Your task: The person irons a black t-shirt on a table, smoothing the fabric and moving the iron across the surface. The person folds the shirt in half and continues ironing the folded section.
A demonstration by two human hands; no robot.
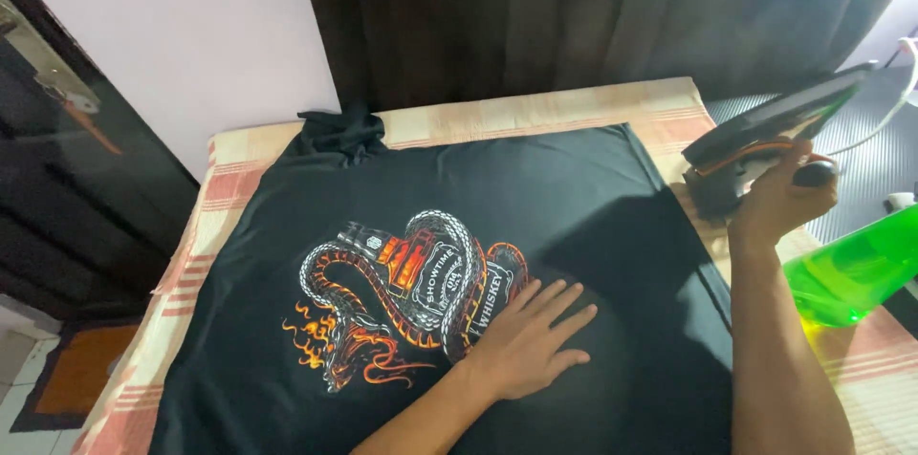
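My right hand (779, 199) clamps the black clothes iron (765, 135); left hand (526, 340), fingers spread, presses the black printed cotton T-shirt (574, 197), lying at the iron's 8 o'clock.

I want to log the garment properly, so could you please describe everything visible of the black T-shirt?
The T-shirt is black, soft-looking fabric, spread flat, print side up, on a checked pink-and-cream cloth. It bears a snake print in white, orange and red with flames. Its top end is bunched. The left hand rests flat on it, beside the print.
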